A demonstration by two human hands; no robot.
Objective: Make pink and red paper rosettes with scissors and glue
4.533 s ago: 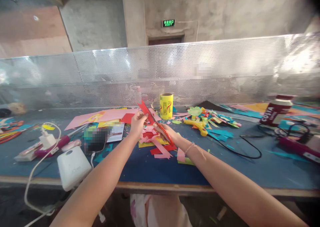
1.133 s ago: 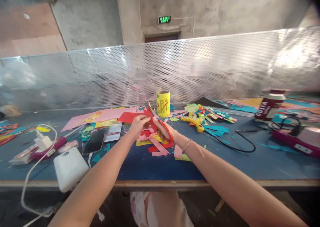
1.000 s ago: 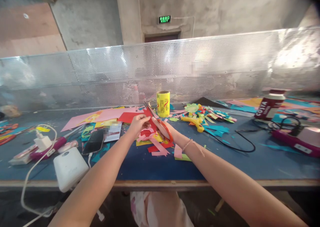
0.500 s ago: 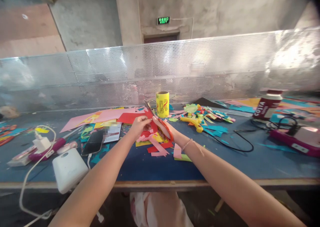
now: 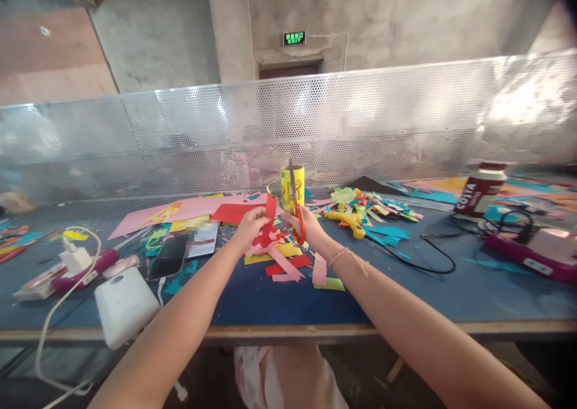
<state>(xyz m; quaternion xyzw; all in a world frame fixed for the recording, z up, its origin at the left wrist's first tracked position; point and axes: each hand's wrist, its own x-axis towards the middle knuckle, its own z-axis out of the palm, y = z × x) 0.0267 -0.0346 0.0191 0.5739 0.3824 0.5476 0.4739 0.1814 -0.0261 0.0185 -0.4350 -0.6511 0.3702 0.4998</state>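
Observation:
My left hand (image 5: 251,226) pinches a piece of red paper (image 5: 271,209) that stands up from its fingers. In my right hand (image 5: 311,224) is a pair of scissors (image 5: 300,220) with red handles, blades pointing up and away, in front of a yellow roll (image 5: 285,184). The blades are apart from the red paper. Beneath both hands lies a heap of pink, red and yellow paper scraps (image 5: 286,262). A larger red sheet (image 5: 232,213) rests behind my left hand, partly over a long pink sheet (image 5: 198,207).
Two phones (image 5: 167,257) and a white power bank (image 5: 126,301) lie at the left with cables. A yellow glue gun (image 5: 347,221), a pile of cut paper (image 5: 374,205), a dark red bottle (image 5: 481,190) and a purple power strip (image 5: 523,256) are at the right. A perforated metal panel (image 5: 180,139) stands behind.
My right hand has swung the scissors from leaning left across the red paper to upright, away from it. My left hand now holds the red piece more upright.

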